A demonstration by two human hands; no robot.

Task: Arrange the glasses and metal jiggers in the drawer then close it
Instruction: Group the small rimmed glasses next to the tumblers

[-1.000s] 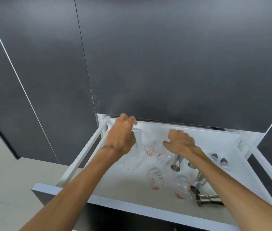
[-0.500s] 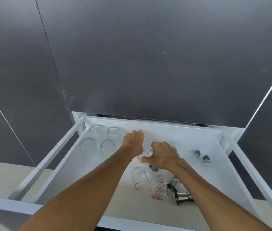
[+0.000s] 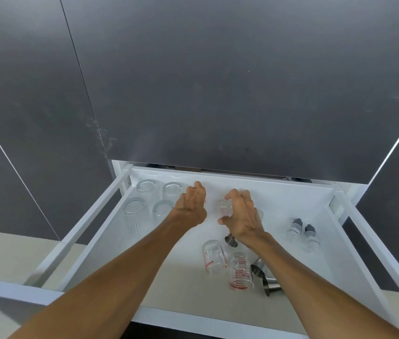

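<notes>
In the last second my left hand [image 3: 192, 206] has let go of the tall ribbed tumbler it was carrying: four ribbed tumblers [image 3: 133, 209] now stand in a two-by-two block in the back left corner of the drawer [image 3: 340, 243], and that hand has come across to the middle, beside the block and close to the back wall. Its fingers are curled loosely; I cannot tell whether they hold anything, since the palm faces away from me. My right hand [image 3: 241, 216] has meanwhile lifted a small measuring glass [image 3: 225, 209] with red markings, thumb and fingertips clamped around it, and brought it toward the back wall, just right of the left hand. I judge this to be the start of a second group next to the tumblers, with the left hand ready to steady or receive the glass. Much is left: two more red-marked measuring glasses [image 3: 214, 257] lie on their sides near the front edge, metal jiggers [image 3: 265, 280] lie tipped just beside them, partly under my right forearm, with another jigger [image 3: 230, 240] below the wrist, and two small dark-capped bottles [image 3: 302, 234] sit toward the right edge. The drawer stands fully open, so closing is a way off.
</notes>
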